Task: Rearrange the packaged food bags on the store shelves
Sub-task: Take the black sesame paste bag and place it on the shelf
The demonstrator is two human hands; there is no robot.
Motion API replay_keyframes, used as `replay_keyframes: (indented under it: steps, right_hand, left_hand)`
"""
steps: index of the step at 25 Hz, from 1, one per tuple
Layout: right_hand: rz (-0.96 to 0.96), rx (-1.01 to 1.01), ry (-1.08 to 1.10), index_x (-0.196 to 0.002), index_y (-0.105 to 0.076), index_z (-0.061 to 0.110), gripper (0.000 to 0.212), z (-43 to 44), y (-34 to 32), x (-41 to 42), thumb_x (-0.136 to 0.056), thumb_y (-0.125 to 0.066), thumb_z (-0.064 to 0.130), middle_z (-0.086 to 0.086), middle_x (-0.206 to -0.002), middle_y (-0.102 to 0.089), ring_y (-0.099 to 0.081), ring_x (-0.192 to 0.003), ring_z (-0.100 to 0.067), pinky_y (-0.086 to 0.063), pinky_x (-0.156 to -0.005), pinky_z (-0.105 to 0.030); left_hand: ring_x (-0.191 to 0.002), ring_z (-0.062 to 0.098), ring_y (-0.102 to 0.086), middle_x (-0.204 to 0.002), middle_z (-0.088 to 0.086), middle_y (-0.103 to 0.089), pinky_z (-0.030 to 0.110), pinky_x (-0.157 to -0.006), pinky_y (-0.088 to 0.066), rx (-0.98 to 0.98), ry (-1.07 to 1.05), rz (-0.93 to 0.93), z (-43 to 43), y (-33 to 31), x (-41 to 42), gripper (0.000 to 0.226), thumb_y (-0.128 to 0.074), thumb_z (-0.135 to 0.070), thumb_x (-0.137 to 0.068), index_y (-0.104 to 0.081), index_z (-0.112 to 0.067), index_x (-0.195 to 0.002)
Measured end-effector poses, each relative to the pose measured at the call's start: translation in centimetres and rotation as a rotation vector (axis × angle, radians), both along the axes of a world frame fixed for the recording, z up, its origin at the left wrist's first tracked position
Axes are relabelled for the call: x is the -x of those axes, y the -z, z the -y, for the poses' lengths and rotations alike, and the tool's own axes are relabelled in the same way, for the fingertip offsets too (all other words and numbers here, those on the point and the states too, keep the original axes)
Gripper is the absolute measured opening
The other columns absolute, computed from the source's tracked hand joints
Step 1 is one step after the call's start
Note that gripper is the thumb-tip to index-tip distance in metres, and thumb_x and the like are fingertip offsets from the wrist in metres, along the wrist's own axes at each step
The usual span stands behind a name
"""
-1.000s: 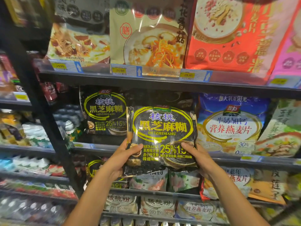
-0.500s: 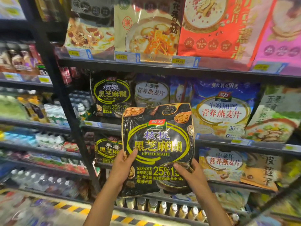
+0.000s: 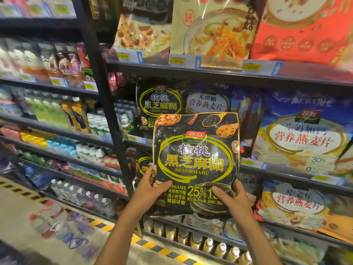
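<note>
Both hands grip black bag (image 3: 194,161) upright by lower corners, off the shelf (image 3: 191,70): left hand (image 3: 150,190), right hand (image 3: 232,197), thumbs on front. Matching bag (image 3: 158,104) shelved behind.

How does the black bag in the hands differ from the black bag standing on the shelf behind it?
The held bag is gripped at its lower edge by the left hand and right hand, off the shelves; the shelf bag stands on its shelf, untouched. The held bag shows nearly its whole front; the shelf bag's lower right is hidden behind it. Both have the same black design with a yellow-green ring.
</note>
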State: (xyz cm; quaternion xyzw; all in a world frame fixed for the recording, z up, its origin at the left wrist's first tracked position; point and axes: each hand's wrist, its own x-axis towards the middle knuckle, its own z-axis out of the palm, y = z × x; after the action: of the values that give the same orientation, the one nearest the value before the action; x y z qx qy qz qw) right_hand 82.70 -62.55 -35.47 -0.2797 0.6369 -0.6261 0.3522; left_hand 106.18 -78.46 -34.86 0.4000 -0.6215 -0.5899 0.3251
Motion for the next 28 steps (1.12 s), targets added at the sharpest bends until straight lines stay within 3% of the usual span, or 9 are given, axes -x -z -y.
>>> replay_keyframes:
  steps: [5,12,15,17,20,23,25,27,28]
  right_hand:
    - [-0.018,0.06,-0.136,-0.138,-0.056,0.035,0.092,6.9,-1.7,-1.3,-0.057,-0.099,0.048,0.012,-0.125,-0.074,-0.071,-0.116,-0.015,-0.055,-0.101,-0.04]
    - [-0.071,0.099,-0.084,-0.15,-0.047,0.035,0.111,19.0,-3.6,-2.4,-0.054,-0.101,0.05,0.01,-0.145,-0.062,-0.06,-0.133,-0.017,-0.051,-0.11,-0.047]
    - [-0.133,0.12,-0.032,-0.15,-0.047,0.027,0.094,23.0,-4.5,-2.7,-0.07,-0.096,0.032,0.012,-0.146,-0.058,-0.059,-0.13,-0.011,-0.047,-0.109,-0.035]
    - [-0.15,0.118,0.013,-0.159,-0.037,0.02,0.101,25.3,-4.5,-2.5,-0.074,-0.093,0.025,0.009,-0.153,-0.051,-0.052,-0.136,-0.012,-0.043,-0.11,-0.032]
    - [-0.237,0.091,0.075,-0.16,-0.036,0.021,0.106,28.1,-4.7,-2.3,-0.072,-0.093,0.035,0.008,-0.159,-0.046,-0.044,-0.145,-0.014,-0.038,-0.115,-0.034]
    - [-0.317,0.05,0.102,-0.147,-0.051,0.025,0.088,30.5,-5.0,-1.9,-0.072,-0.094,0.041,0.01,-0.143,-0.062,-0.057,-0.132,-0.012,-0.045,-0.11,-0.034]
    - [-0.346,0.007,0.131,-0.143,-0.053,0.023,0.091,31.8,-5.2,-1.7,-0.067,-0.094,0.052,0.006,-0.14,-0.065,-0.06,-0.13,-0.016,-0.048,-0.111,-0.041]
    - [-0.36,-0.069,0.135,-0.142,-0.053,0.022,0.1,32.7,-4.7,-1.4,-0.06,-0.092,0.064,0.003,-0.142,-0.064,-0.059,-0.132,-0.02,-0.048,-0.112,-0.049]
    - [-0.372,-0.098,0.143,-0.135,-0.057,0.024,0.088,32.8,-4.5,-1.4,-0.062,-0.093,0.058,0.003,-0.136,-0.068,-0.062,-0.127,-0.019,-0.05,-0.109,-0.049]
  left_hand:
    - [-0.136,0.008,-0.054,-0.145,-0.018,-0.059,0.047,-0.12,-0.041,0.044,-0.08,-0.034,6.7,-1.3,-1.1,0.087,-0.087,-0.056,-0.071,-0.046,-0.042,-0.146]
    - [-0.151,0.013,-0.037,-0.165,-0.013,-0.039,0.048,-0.125,-0.034,0.116,-0.091,-0.052,18.4,-3.5,-2.0,0.1,-0.082,-0.062,-0.074,-0.033,-0.043,-0.159]
    - [-0.149,0.013,-0.039,-0.163,-0.011,-0.041,0.042,-0.123,-0.035,0.15,-0.074,-0.057,22.9,-3.9,-1.7,0.084,-0.08,-0.04,-0.09,-0.032,-0.039,-0.159]
    - [-0.145,0.012,-0.044,-0.159,-0.012,-0.044,0.038,-0.12,-0.037,0.175,-0.064,-0.053,25.3,-4.3,-1.3,0.081,-0.076,-0.032,-0.095,-0.03,-0.036,-0.161]
    - [-0.143,0.01,-0.042,-0.157,-0.013,-0.041,0.032,-0.116,-0.035,0.182,-0.033,-0.04,28.1,-5.1,-0.5,0.083,-0.072,-0.026,-0.098,-0.022,-0.032,-0.164]
    - [-0.149,0.007,-0.033,-0.162,-0.015,-0.033,0.036,-0.122,-0.03,0.187,0.001,-0.058,30.9,-5.5,0.5,0.082,-0.071,-0.024,-0.099,-0.021,-0.035,-0.164]
    - [-0.144,0.0,-0.026,-0.156,-0.017,-0.03,0.029,-0.116,-0.028,0.168,0.008,-0.057,31.9,-5.9,1.1,0.082,-0.069,-0.018,-0.1,-0.02,-0.034,-0.164]
    - [-0.137,0.002,-0.033,-0.152,-0.02,-0.032,0.031,-0.114,-0.032,0.143,0.001,-0.016,32.5,-5.9,1.7,0.084,-0.071,-0.02,-0.098,-0.02,-0.036,-0.163]
    - [-0.132,0.008,-0.045,-0.153,-0.02,-0.038,0.039,-0.117,-0.037,0.139,-0.019,0.008,32.7,-5.5,1.9,0.086,-0.074,-0.025,-0.094,-0.022,-0.039,-0.161]
